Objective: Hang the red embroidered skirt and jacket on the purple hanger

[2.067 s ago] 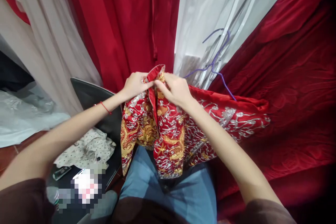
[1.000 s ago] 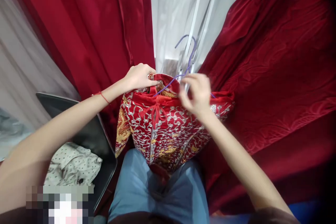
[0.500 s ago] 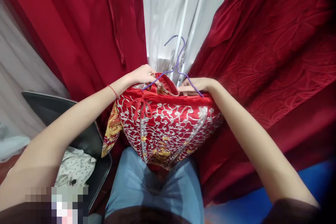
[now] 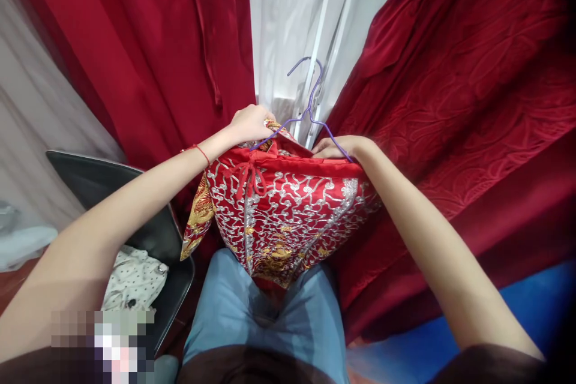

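A red skirt (image 4: 288, 204) with silver scrolling embroidery and a tied red bow (image 4: 252, 177) at its waistband hangs from a purple hanger (image 4: 309, 109), in front of the person's lap, the hanger's two arms running down to the waistband. Behind it lies a gold-embroidered garment (image 4: 197, 225), one pointed end of which sticks out on the left. The left hand (image 4: 252, 123), a red string bracelet (image 4: 202, 155) at its wrist, has its grip clamped on the upper part of that garment. The right hand (image 4: 338, 147) reaches behind the hanger's right arm at the waistband, its fingers partly hidden, so whether its grip is closed cannot be told. Below are blue trousers (image 4: 220, 312); to the left, a dotted white cloth (image 4: 135, 279) lies on a black chair (image 4: 103, 183). Beyond hang red drapes (image 4: 148, 42) and white fabric (image 4: 288, 24)
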`<state>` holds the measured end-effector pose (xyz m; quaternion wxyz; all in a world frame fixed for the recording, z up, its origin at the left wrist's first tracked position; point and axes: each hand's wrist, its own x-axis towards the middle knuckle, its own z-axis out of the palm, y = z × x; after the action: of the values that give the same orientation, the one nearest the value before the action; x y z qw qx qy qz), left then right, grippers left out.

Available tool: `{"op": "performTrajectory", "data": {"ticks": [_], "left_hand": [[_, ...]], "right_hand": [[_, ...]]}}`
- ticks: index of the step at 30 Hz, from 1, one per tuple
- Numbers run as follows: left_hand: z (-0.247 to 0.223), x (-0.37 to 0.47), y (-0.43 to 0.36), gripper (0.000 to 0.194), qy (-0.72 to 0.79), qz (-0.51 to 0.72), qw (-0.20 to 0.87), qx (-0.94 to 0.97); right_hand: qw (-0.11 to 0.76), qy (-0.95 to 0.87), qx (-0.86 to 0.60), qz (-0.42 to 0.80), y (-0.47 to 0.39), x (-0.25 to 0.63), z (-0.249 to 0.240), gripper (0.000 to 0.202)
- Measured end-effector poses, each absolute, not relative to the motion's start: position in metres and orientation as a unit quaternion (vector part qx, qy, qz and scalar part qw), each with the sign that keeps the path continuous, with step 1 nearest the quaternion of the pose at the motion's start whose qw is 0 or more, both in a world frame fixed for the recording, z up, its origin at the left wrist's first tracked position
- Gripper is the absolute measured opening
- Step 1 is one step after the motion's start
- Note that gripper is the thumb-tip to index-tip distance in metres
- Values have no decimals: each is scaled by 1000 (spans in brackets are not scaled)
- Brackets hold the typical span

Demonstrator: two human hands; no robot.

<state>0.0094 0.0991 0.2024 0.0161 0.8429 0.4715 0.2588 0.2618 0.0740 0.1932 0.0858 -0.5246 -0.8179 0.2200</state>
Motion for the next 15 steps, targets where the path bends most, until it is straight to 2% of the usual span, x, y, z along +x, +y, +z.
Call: {"op": "performTrajectory", "data": {"ticks": [3,8,11,13,15], "left_hand": [[207,-2,99,41,505,183,-42,842],[209,-1,107,66,650,7,-52,759],[205,9,126,86,705,64,-141,692],[206,8,141,84,718,108,-170,666],[207,-4,152,73,736,125,-141,650]], "right_hand": [[62,-802,-551,221,71,261,194,46],[153,-785,-582,149,66,254,189,37],[168,-781,-587,127,61,250,186,32],[168,-781,-589,121,59,250,186,32],[169,-780,-589,124,59,250,186,33]]}}
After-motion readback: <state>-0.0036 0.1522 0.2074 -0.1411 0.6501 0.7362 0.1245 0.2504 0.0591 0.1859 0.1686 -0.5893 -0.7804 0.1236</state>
